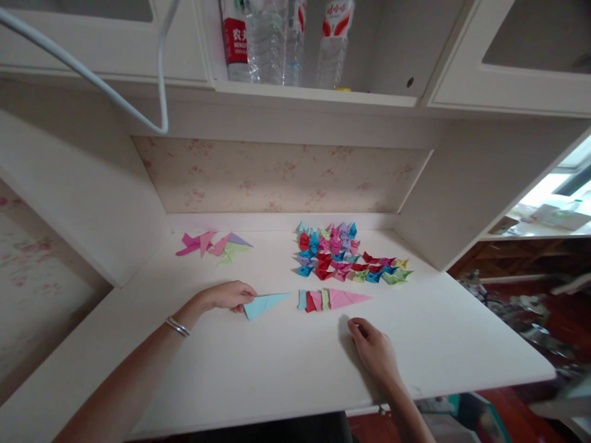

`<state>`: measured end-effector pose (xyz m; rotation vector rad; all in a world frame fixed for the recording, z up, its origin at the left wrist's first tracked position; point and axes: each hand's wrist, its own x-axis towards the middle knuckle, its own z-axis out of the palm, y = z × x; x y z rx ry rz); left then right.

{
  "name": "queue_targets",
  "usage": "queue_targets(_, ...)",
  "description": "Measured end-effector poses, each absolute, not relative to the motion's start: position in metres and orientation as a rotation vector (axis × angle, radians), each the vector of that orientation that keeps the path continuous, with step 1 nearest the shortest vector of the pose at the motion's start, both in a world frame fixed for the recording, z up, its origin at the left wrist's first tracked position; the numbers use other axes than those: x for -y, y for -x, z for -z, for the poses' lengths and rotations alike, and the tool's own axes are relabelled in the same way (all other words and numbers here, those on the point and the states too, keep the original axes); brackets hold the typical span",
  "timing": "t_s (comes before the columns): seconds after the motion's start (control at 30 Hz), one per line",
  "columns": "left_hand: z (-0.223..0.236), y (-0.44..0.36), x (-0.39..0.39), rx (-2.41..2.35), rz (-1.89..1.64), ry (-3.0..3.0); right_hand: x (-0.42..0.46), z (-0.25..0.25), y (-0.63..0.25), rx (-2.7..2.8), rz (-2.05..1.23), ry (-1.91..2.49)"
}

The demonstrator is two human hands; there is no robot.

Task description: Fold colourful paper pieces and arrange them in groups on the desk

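Note:
Between the fingers of my left hand (232, 296) is the wide end of a light blue folded paper (265, 304), its long point aimed right. My right hand (373, 347) hovers over or rests on the white desk, fingers curled in; whether anything is in them is hidden. Just beyond it lies a row of overlapping folded papers, with a pink folded paper (346, 298) on top at the right end and green, red and blue ones partly covered. Farther back sit several rows of small coloured origami pieces (324, 261). A loose group of pink, purple and green folded papers (231, 245) lies at the back left.
The white desk (277, 375) meets a flowered back panel (277, 178). Overhead, a cabinet shelf (314, 93) holds plastic bottles (265, 43). A white cable (92, 77) hangs down at the upper left. Beneath the desk's right side stands a teal-edged box (489, 418).

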<state>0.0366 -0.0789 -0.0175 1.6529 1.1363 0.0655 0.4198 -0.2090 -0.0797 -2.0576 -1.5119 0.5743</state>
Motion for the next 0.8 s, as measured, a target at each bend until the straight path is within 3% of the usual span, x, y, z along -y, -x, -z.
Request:
queue_targets(0.23,0.020,-0.038,0.092,-0.990,-0.160,-2.051,0.209,0.081,-0.421,1.521,-0.588,2.052)
queue_targets(0.47,0.043,-0.040,0.104,-1.198,-0.273,-2.231,0.210,0.078,-0.419,1.519,-0.576,2.045)
queue_targets(0.8,0.019,-0.054,0.109,-1.346,-0.791,-2.165,0.209,0.081,-0.420,1.522,-0.562,2.053)
